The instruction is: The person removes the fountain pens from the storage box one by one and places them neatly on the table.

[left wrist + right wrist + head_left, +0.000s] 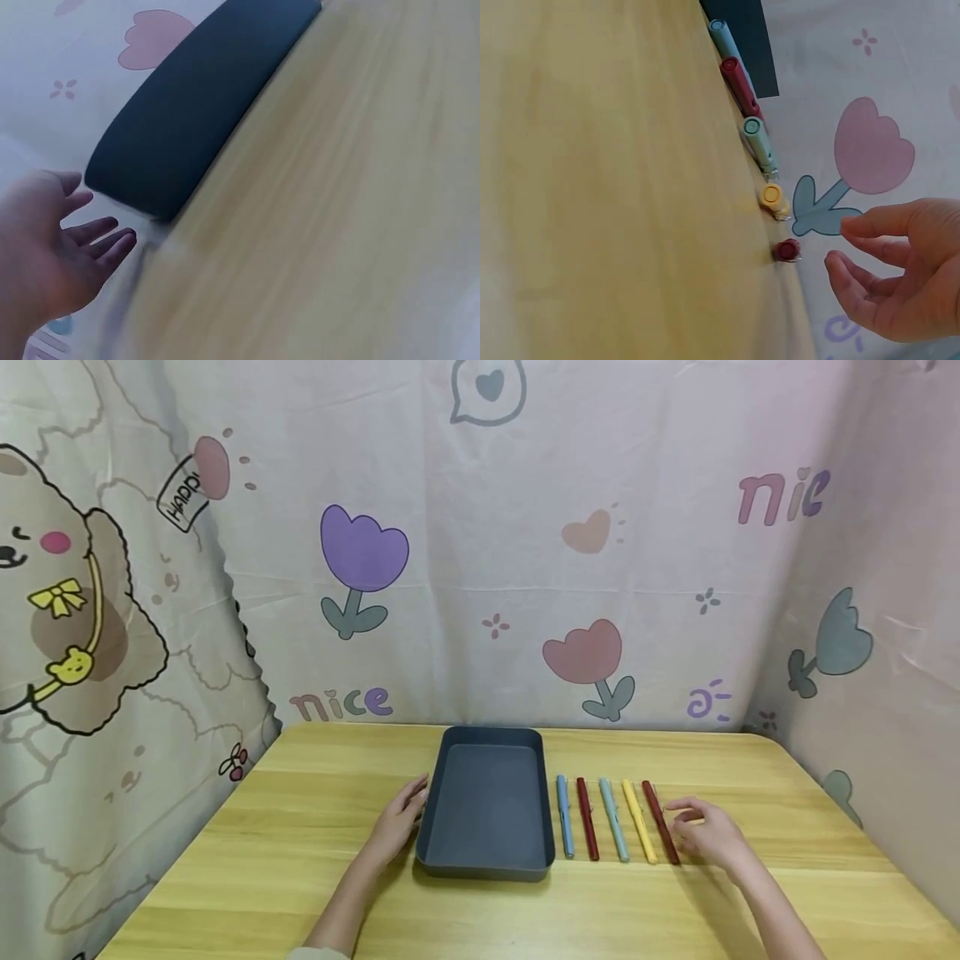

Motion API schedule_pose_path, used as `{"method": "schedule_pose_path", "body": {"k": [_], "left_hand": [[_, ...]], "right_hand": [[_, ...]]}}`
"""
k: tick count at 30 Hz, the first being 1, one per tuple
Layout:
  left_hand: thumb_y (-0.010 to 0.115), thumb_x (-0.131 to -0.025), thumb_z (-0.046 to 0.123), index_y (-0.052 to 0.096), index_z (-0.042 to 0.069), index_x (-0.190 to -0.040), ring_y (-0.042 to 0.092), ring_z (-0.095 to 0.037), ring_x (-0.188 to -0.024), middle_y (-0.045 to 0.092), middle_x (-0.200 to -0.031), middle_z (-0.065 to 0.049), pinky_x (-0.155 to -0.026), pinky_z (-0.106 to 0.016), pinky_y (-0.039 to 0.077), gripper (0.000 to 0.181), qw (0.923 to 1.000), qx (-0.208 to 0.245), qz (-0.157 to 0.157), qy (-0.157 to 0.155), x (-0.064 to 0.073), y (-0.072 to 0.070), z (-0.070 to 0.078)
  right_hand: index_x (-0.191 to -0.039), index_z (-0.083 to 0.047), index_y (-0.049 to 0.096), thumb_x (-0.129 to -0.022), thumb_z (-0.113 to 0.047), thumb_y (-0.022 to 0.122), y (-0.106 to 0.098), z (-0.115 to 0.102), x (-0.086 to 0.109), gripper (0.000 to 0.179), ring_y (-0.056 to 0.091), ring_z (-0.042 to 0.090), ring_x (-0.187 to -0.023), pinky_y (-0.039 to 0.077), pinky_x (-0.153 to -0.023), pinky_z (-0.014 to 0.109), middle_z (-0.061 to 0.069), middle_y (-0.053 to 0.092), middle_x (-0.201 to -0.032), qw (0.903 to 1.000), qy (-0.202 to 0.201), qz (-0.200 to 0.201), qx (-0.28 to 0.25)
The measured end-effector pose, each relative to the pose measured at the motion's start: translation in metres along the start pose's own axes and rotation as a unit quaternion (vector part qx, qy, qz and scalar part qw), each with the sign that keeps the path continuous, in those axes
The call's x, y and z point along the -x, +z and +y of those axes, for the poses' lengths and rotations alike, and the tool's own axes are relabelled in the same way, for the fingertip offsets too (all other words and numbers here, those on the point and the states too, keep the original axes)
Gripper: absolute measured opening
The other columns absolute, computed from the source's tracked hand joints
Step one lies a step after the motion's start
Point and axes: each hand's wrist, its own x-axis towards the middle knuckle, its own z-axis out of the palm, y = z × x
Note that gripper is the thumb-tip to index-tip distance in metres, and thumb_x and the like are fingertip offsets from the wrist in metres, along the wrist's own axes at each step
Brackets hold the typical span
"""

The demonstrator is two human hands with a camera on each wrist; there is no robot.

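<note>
A dark grey rectangular tray (491, 802) stands on the table with nothing inside. Close by its left wall is my left hand (399, 822), fingers spread loosely; in the left wrist view the fingers (112, 251) hold nothing. To the tray's right, pens lie side by side in a row: blue (566, 818), dark red (587, 818), light green (614, 820), yellow (640, 821) and another dark red pen (661, 822). My right hand (708, 833) hovers just right of that last pen, thumb and fingers curved apart around a gap.
The wooden table (300, 860) carries the tray and pens. Behind it and along both sides hangs a pale printed cloth (480, 568) with tulips, hearts and lettering, meeting the table's far edge.
</note>
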Motion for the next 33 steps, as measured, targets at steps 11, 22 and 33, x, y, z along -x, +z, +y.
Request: {"method": "schedule_pose_path", "body": {"k": [11, 22, 33], "left_hand": [[0.043, -0.098, 0.036, 0.039, 0.005, -0.139, 0.031, -0.04, -0.126, 0.035, -0.14, -0.021, -0.1, -0.054, 0.024, 0.052, 0.9717, -0.231, -0.002, 0.046, -0.022, -0.033, 0.047], [0.04, -0.092, 0.054, 0.033, 0.012, -0.144, 0.017, -0.038, -0.133, 0.021, -0.148, -0.017, -0.098, -0.065, 0.014, 0.067, 0.8317, -0.529, 0.023, 0.168, -0.042, -0.047, 0.062], [0.04, -0.086, 0.066, 0.028, 0.02, -0.146, -0.002, -0.039, -0.135, 0.011, -0.151, -0.014, -0.093, -0.072, 0.004, 0.077, 0.8193, -0.553, -0.021, 0.149, -0.034, -0.041, 0.051]], "right_hand": [[-0.109, 0.003, 0.061, -0.095, -0.024, 0.051, -0.014, -0.034, -0.025, 0.032, 0.06, 0.032, -0.078, 0.048, -0.059, 0.04, 0.022, 0.06, -0.096, 0.9799, -0.108, 0.058, 0.158], [-0.129, 0.002, 0.048, -0.097, -0.044, 0.04, -0.008, -0.049, -0.05, 0.057, 0.038, 0.052, -0.111, 0.029, -0.088, 0.065, 0.031, 0.042, -0.125, 0.9163, -0.201, 0.098, 0.332], [-0.144, -0.015, 0.033, -0.09, -0.055, 0.044, 0.009, -0.046, -0.045, 0.068, 0.004, 0.057, -0.126, 0.005, -0.087, 0.076, 0.025, 0.015, -0.147, 0.9142, -0.197, 0.059, 0.349]]}}
